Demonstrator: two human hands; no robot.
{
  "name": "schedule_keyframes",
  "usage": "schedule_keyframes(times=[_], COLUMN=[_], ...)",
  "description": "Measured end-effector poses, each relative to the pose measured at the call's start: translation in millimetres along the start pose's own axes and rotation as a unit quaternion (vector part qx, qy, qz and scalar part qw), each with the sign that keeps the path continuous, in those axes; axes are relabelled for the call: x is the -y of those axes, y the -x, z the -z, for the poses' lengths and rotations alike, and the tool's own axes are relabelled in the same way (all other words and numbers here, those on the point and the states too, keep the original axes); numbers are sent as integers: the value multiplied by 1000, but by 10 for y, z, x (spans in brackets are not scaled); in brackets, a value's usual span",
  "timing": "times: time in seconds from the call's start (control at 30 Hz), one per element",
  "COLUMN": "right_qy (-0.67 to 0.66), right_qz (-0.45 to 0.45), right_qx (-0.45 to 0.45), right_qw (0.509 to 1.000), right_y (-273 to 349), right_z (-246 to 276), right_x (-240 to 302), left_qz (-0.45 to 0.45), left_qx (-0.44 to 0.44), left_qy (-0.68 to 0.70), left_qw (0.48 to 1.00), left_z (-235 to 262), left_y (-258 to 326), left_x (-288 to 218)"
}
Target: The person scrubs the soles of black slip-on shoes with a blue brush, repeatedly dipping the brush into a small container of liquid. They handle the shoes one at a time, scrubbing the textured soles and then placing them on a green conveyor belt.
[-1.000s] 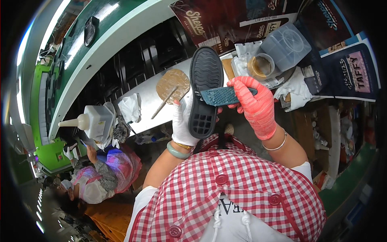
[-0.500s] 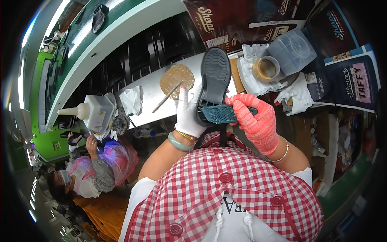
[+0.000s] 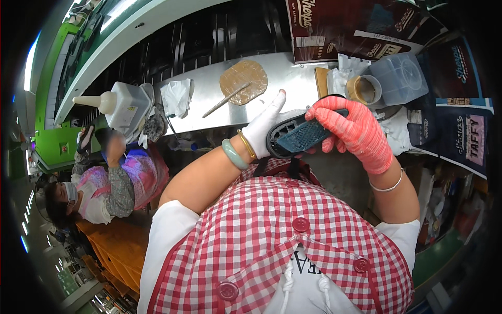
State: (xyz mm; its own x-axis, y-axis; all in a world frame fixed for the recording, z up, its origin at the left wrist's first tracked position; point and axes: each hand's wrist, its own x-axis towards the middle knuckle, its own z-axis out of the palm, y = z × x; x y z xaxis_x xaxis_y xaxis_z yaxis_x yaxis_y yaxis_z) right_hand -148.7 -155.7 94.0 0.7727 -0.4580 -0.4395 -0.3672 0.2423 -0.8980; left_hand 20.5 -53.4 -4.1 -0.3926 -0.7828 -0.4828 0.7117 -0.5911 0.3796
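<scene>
A black shoe sole [image 3: 285, 127] is tilted in front of my chest. My left hand [image 3: 260, 132], in a white glove, grips it near the heel end, thumb stretched out and the other fingers mostly hidden behind it. Over the sole lies a blue-green textured tread piece [image 3: 304, 137], slanting across the heel area. My right hand [image 3: 361, 131], in a pinkish-red knit glove, is closed on the far right end of this piece, with its fingers hiding part of the sole. Whether the two parts touch all along, I cannot tell.
On the metal bench [image 3: 209, 115] lie a round tan pad [image 3: 251, 76] and a thin stick [image 3: 225, 100]. A white squeeze bottle [image 3: 128, 107] stands left, near a seated person [image 3: 120, 193]. To the right are a small cup [image 3: 364, 89], a clear plastic container [image 3: 400, 78] and printed cardboard [image 3: 334, 31].
The sole has tipped from upright to slanting, its toe end swinging right and toward me. My right hand has moved slightly up and right with the tread piece, which is now more tilted.
</scene>
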Motion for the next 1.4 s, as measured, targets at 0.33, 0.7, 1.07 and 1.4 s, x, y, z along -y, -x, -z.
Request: schedule_keyframes(times=[0.33,0.7,1.07,1.4], right_qy=[106,88,-89,-45], right_qz=[27,27,126,86], right_qx=[78,54,-446,-473], right_qw=[991,994,882,876], right_y=[-228,-1,229,-286], right_z=[-104,218,969,1320], right_x=[153,-168,-875,-1428], left_qz=[-46,138,-252,-141], left_qx=[40,60,39,-81], left_qy=[-145,-42,50,216], left_qw=[988,988,966,963], left_z=[130,362,926,871], left_y=[24,84,-79,-422], left_x=[-71,-151,-145,402])
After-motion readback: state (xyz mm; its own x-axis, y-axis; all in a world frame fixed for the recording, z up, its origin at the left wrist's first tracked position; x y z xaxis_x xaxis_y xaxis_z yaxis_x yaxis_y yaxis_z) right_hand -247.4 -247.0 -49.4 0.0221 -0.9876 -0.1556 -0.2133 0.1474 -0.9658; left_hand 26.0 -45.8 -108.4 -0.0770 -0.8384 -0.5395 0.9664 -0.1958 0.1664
